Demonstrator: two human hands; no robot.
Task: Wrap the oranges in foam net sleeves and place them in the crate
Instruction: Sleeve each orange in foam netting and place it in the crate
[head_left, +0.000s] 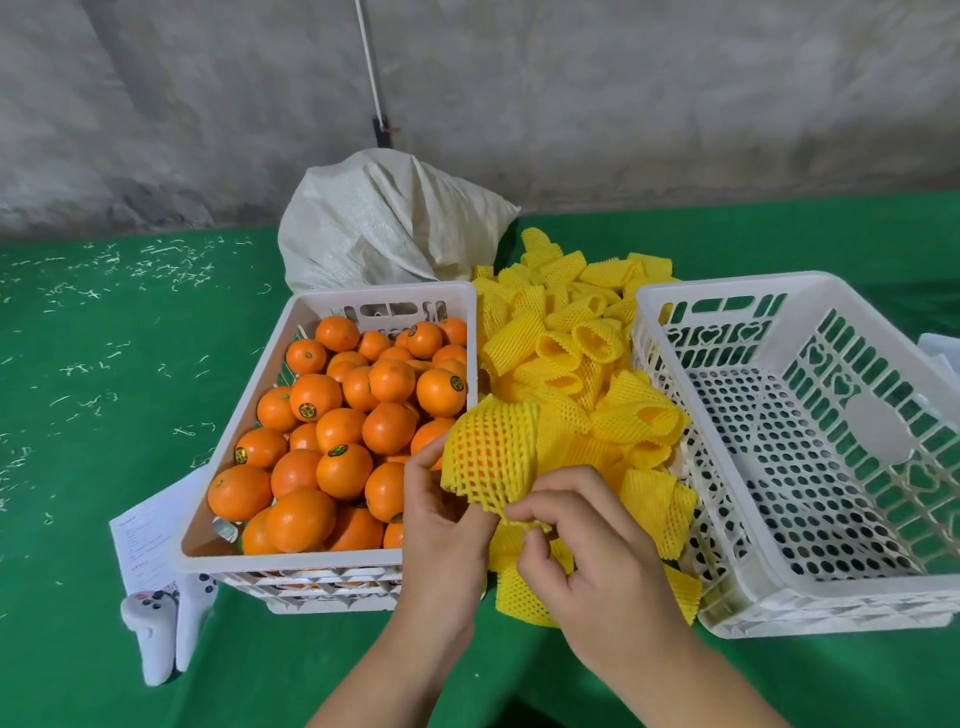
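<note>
An orange shows through the stretched yellow foam net sleeve (491, 457) held above the gap between the two crates. My left hand (441, 525) grips the netted orange from the left and below. My right hand (582, 540) pinches the sleeve's lower edge. The left white crate (291, 564) is full of loose oranges (332, 415). The right white crate (779, 587) holds nothing. A pile of yellow net sleeves (571, 338) lies between the crates.
A white woven sack (384, 223) stands behind the left crate. A paper sheet (140, 540) and a white game controller (166, 623) lie at that crate's front left. The green cloth (104, 415) carries scattered white shreds. A grey wall is behind.
</note>
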